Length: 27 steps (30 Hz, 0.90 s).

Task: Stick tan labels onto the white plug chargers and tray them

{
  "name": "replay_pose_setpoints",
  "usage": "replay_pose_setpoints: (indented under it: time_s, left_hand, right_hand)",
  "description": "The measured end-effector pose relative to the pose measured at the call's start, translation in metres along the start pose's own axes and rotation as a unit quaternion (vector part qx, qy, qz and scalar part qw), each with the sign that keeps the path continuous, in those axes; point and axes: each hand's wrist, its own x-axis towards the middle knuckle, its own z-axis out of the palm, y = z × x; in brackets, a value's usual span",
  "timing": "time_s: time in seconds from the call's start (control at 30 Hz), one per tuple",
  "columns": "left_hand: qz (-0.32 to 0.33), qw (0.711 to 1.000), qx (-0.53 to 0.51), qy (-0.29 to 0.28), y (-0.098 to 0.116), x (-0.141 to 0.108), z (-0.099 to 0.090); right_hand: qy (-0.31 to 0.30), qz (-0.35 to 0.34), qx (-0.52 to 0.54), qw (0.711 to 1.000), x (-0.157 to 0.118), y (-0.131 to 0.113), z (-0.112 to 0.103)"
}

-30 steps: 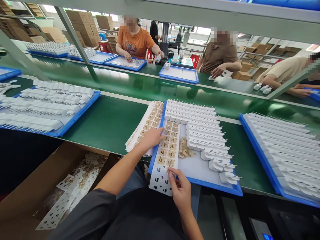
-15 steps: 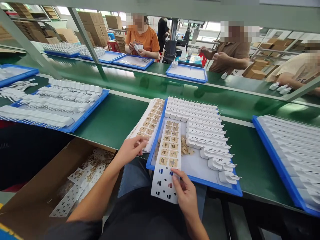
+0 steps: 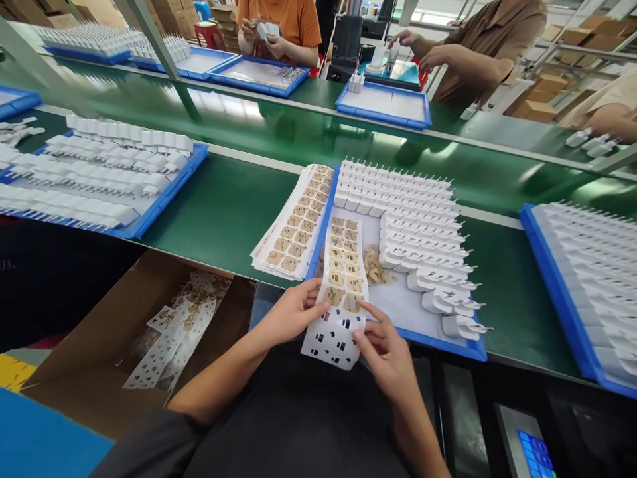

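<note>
A white sheet with tan stickers [image 3: 343, 265] lies partly over a blue-rimmed tray [image 3: 432, 344], its lower part hanging past the near edge. My left hand [image 3: 293, 309] pinches the sheet's left edge. On its right edge, my right hand [image 3: 385, 345] grips it between thumb and fingers. Rows of white plug adapters [image 3: 423, 232] fill much of the tray, prongs pointing right. Beside the sheet is a small heap of tan pieces [image 3: 375, 267]. A stack of sticker sheets [image 3: 293, 226] rests against the tray's left side.
More adapters stand in trays at the left [image 3: 172, 202] and right [image 3: 552, 285]. Below the green bench [image 3: 223, 206] is a cardboard box [image 3: 89, 358] with used sheets. Across the bench, people in orange [image 3: 303, 23] and brown [image 3: 497, 40] handle small parts.
My left hand has moved from beside the sticker stack onto the sheet's left edge. My right hand still holds the right edge. The view has tilted downward.
</note>
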Motion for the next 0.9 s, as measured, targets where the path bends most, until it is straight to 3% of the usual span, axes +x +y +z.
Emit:
replay_pose_setpoints:
  time_s: [0.07,0.13,0.3,0.43,0.67,0.9]
  left_hand:
    - [0.014,1.0,0.014,-0.007,0.004,0.004,0.002]
    - [0.014,1.0,0.016,-0.021,0.007,0.006,0.005]
    - [0.008,1.0,-0.015,-0.026,0.011,0.009,0.013]
    - [0.01,1.0,-0.003,-0.023,0.015,0.011,0.013]
    - [0.04,0.977,0.206,0.04,0.026,0.027,0.008]
    - [0.048,0.995,0.081,0.027,0.008,0.034,0.009]
  right_hand:
    - [0.088,-0.082,-0.128,0.984,0.004,-0.007,-0.011]
    - [0.16,-0.175,-0.21,0.948,0.013,-0.015,-0.014]
    - [0.191,-0.317,-0.28,0.886,0.039,-0.024,0.007]
    - [0.209,-0.327,-0.285,0.876,0.045,-0.019,0.019]
    - [0.19,-0.299,-0.26,0.898,0.047,-0.013,0.02]
    - [0.194,-0.288,-0.264,0.9,0.046,-0.011,0.018]
